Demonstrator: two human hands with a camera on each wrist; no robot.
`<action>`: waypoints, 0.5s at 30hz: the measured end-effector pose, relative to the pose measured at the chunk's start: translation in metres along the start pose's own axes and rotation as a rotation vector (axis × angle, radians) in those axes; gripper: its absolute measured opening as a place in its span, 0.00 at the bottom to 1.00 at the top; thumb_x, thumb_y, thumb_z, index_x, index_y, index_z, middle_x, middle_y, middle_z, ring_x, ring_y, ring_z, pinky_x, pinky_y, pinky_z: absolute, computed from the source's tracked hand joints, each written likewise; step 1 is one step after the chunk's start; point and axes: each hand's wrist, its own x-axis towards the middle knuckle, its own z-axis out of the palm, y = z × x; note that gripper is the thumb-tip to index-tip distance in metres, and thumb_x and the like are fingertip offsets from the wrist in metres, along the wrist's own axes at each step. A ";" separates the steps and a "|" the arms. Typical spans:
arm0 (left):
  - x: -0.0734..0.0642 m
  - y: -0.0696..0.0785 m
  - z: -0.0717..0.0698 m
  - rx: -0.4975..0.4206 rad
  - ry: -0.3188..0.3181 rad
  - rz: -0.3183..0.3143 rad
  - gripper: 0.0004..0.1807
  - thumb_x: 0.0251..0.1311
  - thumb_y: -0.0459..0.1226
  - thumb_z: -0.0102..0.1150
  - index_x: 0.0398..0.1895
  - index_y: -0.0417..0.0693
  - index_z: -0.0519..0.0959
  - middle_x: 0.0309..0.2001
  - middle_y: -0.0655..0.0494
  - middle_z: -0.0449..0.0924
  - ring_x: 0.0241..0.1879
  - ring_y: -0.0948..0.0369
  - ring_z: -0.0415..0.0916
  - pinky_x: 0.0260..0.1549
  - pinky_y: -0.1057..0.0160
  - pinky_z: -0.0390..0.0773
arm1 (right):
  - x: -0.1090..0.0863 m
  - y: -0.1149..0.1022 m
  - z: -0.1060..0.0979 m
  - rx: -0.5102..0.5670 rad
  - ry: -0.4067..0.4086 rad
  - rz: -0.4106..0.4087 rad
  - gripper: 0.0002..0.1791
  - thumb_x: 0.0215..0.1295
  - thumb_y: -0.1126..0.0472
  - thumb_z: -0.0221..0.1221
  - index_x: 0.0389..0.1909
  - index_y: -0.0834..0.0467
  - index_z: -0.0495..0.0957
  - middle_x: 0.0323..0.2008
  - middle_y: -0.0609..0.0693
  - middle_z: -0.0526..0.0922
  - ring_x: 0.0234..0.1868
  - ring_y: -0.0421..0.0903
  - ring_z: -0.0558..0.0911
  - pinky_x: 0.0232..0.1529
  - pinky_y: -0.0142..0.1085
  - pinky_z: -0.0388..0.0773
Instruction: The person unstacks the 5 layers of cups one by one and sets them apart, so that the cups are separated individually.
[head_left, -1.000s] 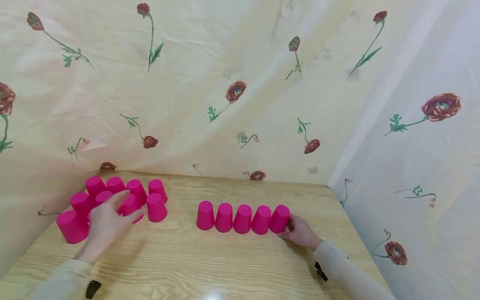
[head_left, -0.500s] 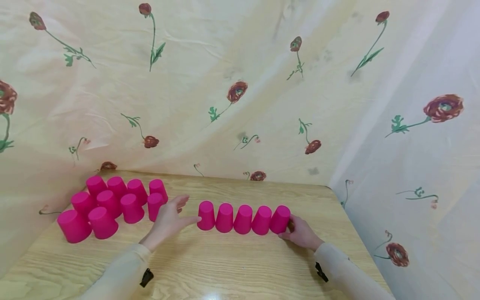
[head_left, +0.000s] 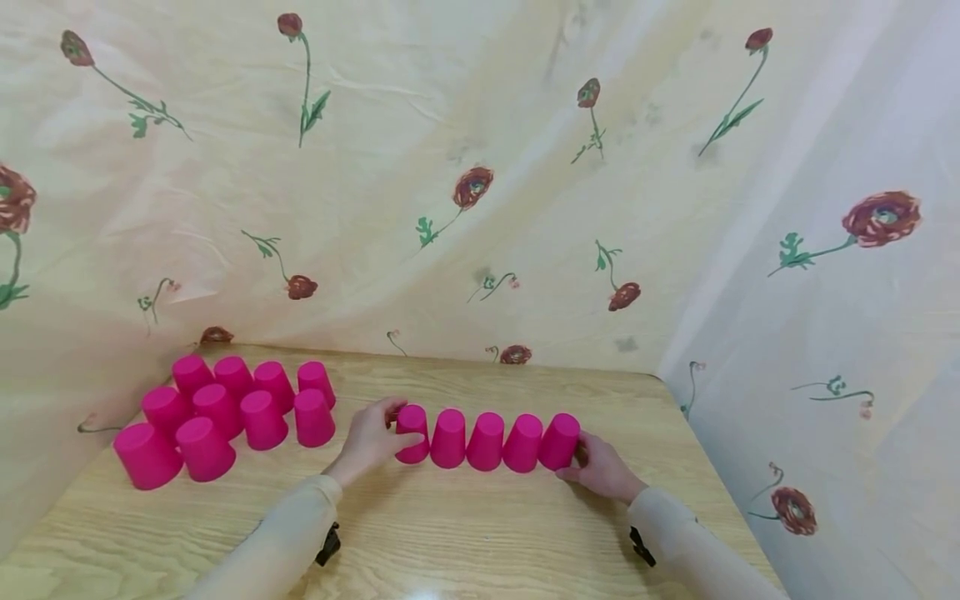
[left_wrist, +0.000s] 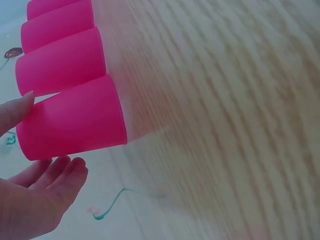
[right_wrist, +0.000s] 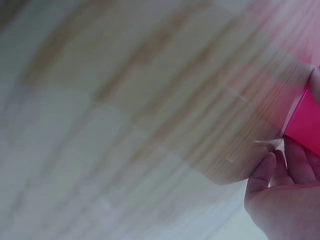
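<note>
Five-or-so aside, several upside-down pink plastic cups stand side by side in a straight row, with a middle cup among them. At the row's left end my left hand holds the end cup, thumb across its front and fingers on its far side. In the left wrist view, that cup lies between thumb and fingertips. My right hand holds the cup at the right end, thumb low in front; its other fingers are partly hidden behind. The right wrist view shows only part of this cup.
More upside-down pink cups, among them a near-left cup, stand grouped at the left of the wooden table. A flowered cloth hangs behind the table and along its sides.
My left hand has moved right, from over the left group of cups to the row's left end, and now holds the end cup. My right hand stays on its cup.
</note>
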 end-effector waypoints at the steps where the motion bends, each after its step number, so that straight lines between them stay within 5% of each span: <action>1: 0.000 -0.001 0.000 0.000 0.005 -0.001 0.33 0.46 0.38 0.75 0.57 0.40 0.75 0.49 0.46 0.79 0.47 0.47 0.75 0.44 0.51 0.78 | 0.000 0.000 0.001 -0.001 0.003 -0.002 0.34 0.49 0.63 0.73 0.58 0.62 0.71 0.54 0.56 0.77 0.59 0.61 0.72 0.57 0.52 0.68; 15: -0.018 -0.016 -0.017 0.015 0.037 -0.005 0.27 0.47 0.39 0.75 0.52 0.44 0.79 0.42 0.54 0.80 0.42 0.54 0.76 0.42 0.54 0.78 | 0.003 0.002 0.003 0.010 0.007 0.003 0.34 0.49 0.64 0.73 0.58 0.60 0.71 0.53 0.53 0.77 0.59 0.58 0.72 0.58 0.51 0.68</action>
